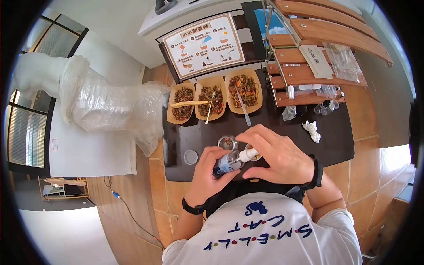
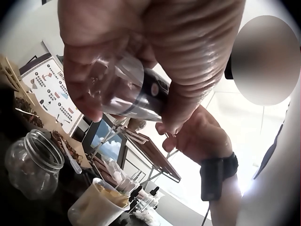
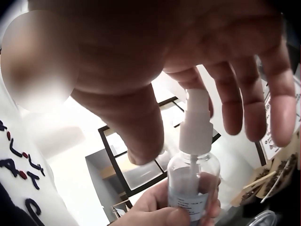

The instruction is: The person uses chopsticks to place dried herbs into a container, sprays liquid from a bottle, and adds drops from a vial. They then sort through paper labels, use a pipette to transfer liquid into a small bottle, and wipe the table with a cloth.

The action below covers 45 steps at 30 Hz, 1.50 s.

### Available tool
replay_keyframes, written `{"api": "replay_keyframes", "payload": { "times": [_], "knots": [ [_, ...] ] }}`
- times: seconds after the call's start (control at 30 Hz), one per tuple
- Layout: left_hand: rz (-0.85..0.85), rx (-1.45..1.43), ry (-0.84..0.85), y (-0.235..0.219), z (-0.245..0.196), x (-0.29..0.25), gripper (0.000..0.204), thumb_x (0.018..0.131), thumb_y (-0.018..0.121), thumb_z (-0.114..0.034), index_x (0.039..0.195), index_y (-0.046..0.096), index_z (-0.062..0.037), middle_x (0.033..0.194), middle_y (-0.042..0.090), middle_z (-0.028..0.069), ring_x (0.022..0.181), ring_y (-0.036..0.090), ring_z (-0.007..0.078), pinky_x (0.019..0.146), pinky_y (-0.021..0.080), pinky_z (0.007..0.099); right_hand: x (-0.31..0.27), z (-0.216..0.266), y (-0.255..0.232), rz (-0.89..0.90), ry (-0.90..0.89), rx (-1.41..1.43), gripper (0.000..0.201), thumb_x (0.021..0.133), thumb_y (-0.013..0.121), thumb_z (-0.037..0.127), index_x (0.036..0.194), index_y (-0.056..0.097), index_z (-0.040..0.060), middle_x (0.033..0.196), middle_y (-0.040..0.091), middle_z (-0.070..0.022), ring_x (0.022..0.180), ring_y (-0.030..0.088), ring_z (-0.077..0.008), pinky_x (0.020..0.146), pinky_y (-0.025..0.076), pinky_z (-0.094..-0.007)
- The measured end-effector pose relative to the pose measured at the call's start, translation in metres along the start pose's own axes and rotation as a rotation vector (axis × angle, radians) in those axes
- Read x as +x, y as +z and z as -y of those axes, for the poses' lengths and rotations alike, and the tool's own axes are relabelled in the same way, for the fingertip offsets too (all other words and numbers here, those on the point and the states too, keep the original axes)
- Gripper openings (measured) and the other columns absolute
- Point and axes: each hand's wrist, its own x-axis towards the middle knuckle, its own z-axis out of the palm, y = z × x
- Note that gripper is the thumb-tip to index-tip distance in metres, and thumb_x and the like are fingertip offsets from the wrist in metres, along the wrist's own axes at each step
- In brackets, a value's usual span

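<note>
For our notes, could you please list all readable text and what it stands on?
"小小制香师": heading on the sign
"SMELLY CAT": on the white shirt
"高良姜", apparently: paper tag on the wooden rack
Too small or blurred: the sign's other lines, the label on the spray bottle, a red-edged sticker.

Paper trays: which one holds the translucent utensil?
The rightmost tray, nearest the slatted rack; the translucent utensil crosses its near rim, while a wooden stick reaches over the left tray and middle tray.
</note>
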Motion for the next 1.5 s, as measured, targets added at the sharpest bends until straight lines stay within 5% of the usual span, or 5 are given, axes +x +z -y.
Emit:
{"api": "replay_keyframes", "payload": {
  "times": [0.13, 0.5, 1.0, 1.43, 1.5],
  "knots": [
    [0.044, -0.033, -0.035, 0.000, -0.003, -0.002, 0.049, 0.073, 0.086, -0.007, 0.117, 0.063, -0.0040, 0.113, 0.062, 0.0142, 0.100, 0.062, 0.0298, 0.089, 0.049, 0.0358, -0.002, -0.012, -0.002, 0.162, -0.006, -0.043, 0.032, 0.078, 0.077, 0.006, 0.107, 0.064, 0.0055, 0.090, 0.061, -0.0104, 0.083, 0.064, -0.0332, 0.069, 0.053, -0.0405],
    [-0.106, 0.128, -0.349, -0.026, 0.047, -0.036, 0.057, 0.079, 0.086, -0.009, 0.126, 0.055, -0.0011, 0.102, 0.065, 0.0086, 0.091, 0.064, 0.0171, 0.083, 0.051, 0.0301, -0.012, -0.018, -0.034, -0.105, 0.115, 0.126, 0.024, 0.083, 0.072, -0.007, 0.106, 0.068, 0.0000, 0.098, 0.065, -0.0112, 0.079, 0.066, -0.0248, 0.068, 0.053, -0.0298],
    [0.009, 0.530, -0.107, -0.027, 0.031, -0.003, 0.046, 0.074, 0.087, -0.013, 0.115, 0.070, -0.0058, 0.105, 0.067, 0.0111, 0.089, 0.066, 0.0317, 0.078, 0.054, 0.0368, -0.021, -0.032, -0.033, -0.138, 0.159, 0.104, 0.026, 0.083, 0.074, -0.005, 0.107, 0.070, 0.0008, 0.097, 0.065, -0.0093, 0.076, 0.062, -0.0203, 0.066, 0.051, -0.0270],
    [0.006, 0.589, -0.075, -0.028, 0.018, 0.008, 0.046, 0.073, 0.086, -0.010, 0.116, 0.069, -0.0067, 0.104, 0.066, 0.0099, 0.090, 0.066, 0.0286, 0.079, 0.054, 0.0349, -0.028, -0.037, -0.033, -0.170, 0.242, 0.089, 0.029, 0.082, 0.074, -0.006, 0.109, 0.067, 0.0018, 0.098, 0.066, -0.0084, 0.079, 0.063, -0.0190, 0.066, 0.051, -0.0259],
    [-0.053, 0.238, -0.136, -0.029, 0.014, 0.006, 0.046, 0.077, 0.085, -0.006, 0.119, 0.067, -0.0038, 0.106, 0.067, 0.0077, 0.091, 0.066, 0.0194, 0.081, 0.053, 0.0303, -0.030, -0.041, -0.032, -0.164, 0.227, 0.078, 0.028, 0.082, 0.074, -0.006, 0.108, 0.067, 0.0019, 0.099, 0.066, -0.0078, 0.079, 0.063, -0.0183, 0.067, 0.051, -0.0257]
  ]
}}
